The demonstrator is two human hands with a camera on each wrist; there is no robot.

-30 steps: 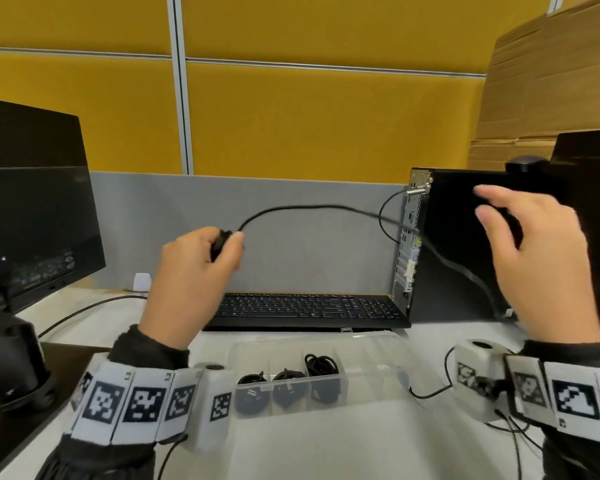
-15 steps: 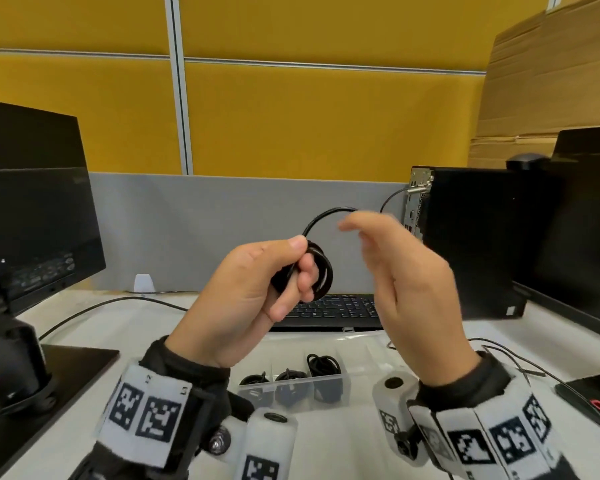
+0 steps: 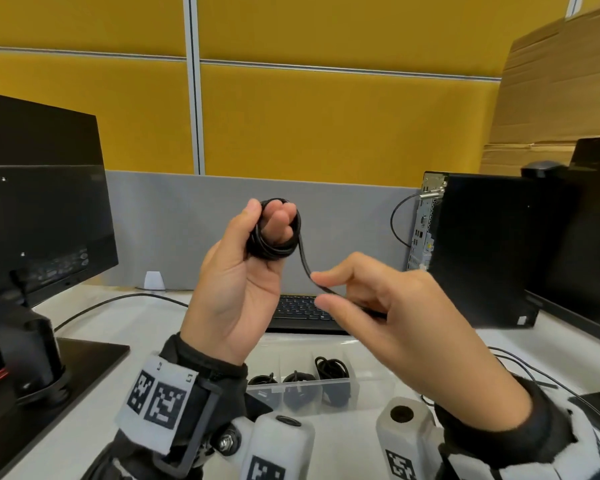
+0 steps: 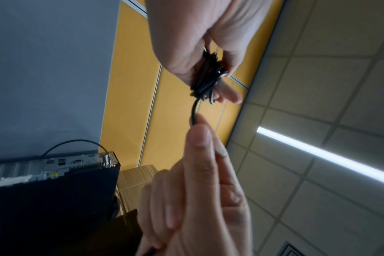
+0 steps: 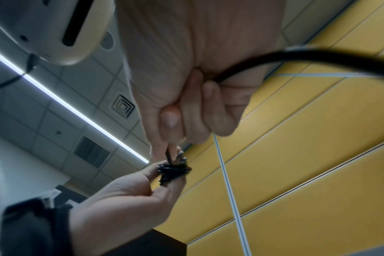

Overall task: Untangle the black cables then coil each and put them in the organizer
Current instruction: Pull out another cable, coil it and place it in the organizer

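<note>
A black cable [image 3: 274, 249] is wound in a small coil round the fingers of my left hand [image 3: 243, 271], raised above the desk. The same coil [image 4: 206, 81] shows in the left wrist view, and the coil [image 5: 173, 170] also in the right wrist view. Its loose tail [image 3: 307, 268] runs down to my right hand [image 3: 378, 306], which pinches it between thumb and forefinger just right of the coil. Below my hands lies the clear plastic organizer [image 3: 371, 382], with three coiled black cables [image 3: 298, 386] in its left compartments.
A black keyboard [image 3: 302, 310] sits behind the organizer. A monitor [image 3: 39, 209] and its stand are at the left, a black computer tower [image 3: 478, 251] and a second monitor at the right. Thin cables [image 3: 534, 372] trail over the white desk at right.
The left hand has risen and the coil on its fingers has grown by further turns. The right hand has dropped lower right and now pinches a short remaining tail.
</note>
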